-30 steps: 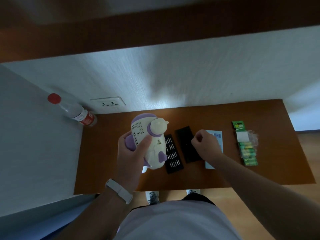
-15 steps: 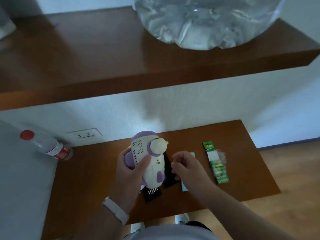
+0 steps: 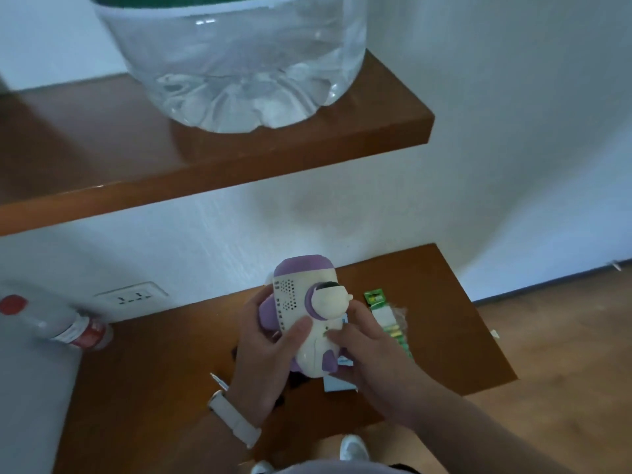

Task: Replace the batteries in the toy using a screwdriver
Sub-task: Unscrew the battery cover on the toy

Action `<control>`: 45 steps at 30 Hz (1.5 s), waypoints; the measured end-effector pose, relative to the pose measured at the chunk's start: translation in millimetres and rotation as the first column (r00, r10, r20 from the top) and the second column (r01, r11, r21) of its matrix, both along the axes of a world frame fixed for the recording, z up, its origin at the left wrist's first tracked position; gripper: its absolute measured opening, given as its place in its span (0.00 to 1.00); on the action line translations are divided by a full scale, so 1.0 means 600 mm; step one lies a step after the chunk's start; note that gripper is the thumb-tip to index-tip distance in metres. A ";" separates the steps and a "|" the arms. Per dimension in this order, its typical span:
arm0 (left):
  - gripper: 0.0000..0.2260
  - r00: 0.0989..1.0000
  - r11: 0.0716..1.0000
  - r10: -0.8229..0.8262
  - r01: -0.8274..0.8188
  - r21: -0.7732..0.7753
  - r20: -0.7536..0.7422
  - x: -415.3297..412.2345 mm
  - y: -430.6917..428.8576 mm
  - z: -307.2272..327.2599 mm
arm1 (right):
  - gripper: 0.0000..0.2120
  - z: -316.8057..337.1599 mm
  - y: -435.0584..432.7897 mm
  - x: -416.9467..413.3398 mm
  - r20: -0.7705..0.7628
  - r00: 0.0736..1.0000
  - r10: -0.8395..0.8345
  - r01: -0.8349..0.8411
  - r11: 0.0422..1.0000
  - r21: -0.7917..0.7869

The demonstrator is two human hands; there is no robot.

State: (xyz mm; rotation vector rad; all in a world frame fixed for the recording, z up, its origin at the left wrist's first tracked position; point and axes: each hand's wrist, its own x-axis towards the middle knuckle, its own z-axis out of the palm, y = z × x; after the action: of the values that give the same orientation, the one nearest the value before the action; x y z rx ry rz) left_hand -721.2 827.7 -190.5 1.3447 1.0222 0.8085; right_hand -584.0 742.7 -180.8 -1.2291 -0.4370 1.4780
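A white and purple toy (image 3: 307, 302) with a round cream knob is held up above the lower wooden shelf (image 3: 143, 364). My left hand (image 3: 263, 347) wraps it from the left, thumb across its front. My right hand (image 3: 366, 350) holds its right side and lower end, with a fingertip on the white body. A green pack of batteries (image 3: 386, 316) lies on the shelf just right of my right hand. A thin metal screwdriver tip (image 3: 218, 380) pokes out by my left wrist. The black bit tray is almost wholly hidden under my hands.
A large clear water jug (image 3: 239, 63) stands on the upper wooden shelf (image 3: 102, 159). A red-capped plastic bottle (image 3: 58, 323) lies at the far left by a wall socket (image 3: 131, 296). A white card (image 3: 337, 384) lies under my right hand. Wooden floor shows at right.
My right hand has moved left from the tray area and taken hold of the toy's right side. My head has tilted up, so the upper shelf and jug fill more of the view.
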 end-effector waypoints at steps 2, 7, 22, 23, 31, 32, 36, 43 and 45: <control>0.31 0.999 0.999 -0.033 0.032 0.017 0.022 0.012 -0.007 0.005 | 0.24 -0.001 -0.011 0.014 -0.002 1.000 0.001 -0.001 0.999 0.039; 0.35 0.984 0.987 -0.159 0.158 0.025 0.077 0.032 -0.019 0.025 | 0.26 0.010 -0.038 0.037 0.051 0.999 -0.007 0.000 0.990 0.138; 0.36 0.927 0.944 -0.331 0.321 0.081 0.178 0.046 -0.002 0.088 | 0.33 0.053 -0.032 0.055 0.249 0.968 -0.043 -0.053 0.928 0.368; 0.37 0.927 0.946 -0.324 0.316 0.073 0.189 0.044 -0.002 0.090 | 0.32 0.055 -0.030 0.053 0.263 0.964 -0.040 -0.063 0.927 0.370; 0.39 0.938 0.967 -0.252 0.254 0.023 0.236 0.013 0.003 0.091 | 0.35 0.069 -0.019 0.036 0.382 0.922 0.066 -0.223 0.896 0.384; 0.39 0.940 0.969 -0.246 0.247 0.023 0.235 0.010 0.003 0.091 | 0.35 0.068 -0.017 0.035 0.396 0.915 0.071 -0.236 0.892 0.386; 0.38 0.943 0.972 -0.232 0.231 0.032 0.239 0.001 0.001 0.097 | 0.37 0.064 -0.011 0.031 0.425 0.903 0.059 -0.242 0.888 0.392; 0.41 0.950 0.977 -0.212 0.213 0.024 0.227 -0.012 -0.004 0.105 | 0.34 0.061 -0.002 0.012 0.424 0.905 0.024 -0.217 0.885 0.413; 0.41 0.953 0.978 -0.209 0.207 0.033 0.218 -0.015 -0.007 0.107 | 0.33 0.058 -0.002 0.005 0.423 0.906 0.007 -0.208 0.879 0.430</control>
State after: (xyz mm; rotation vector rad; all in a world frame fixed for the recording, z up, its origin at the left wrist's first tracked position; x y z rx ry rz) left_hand -730.1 823.6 -126.4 1.3128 0.6902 0.7835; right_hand -580.9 741.7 -145.8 -1.1248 -1.1014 1.1015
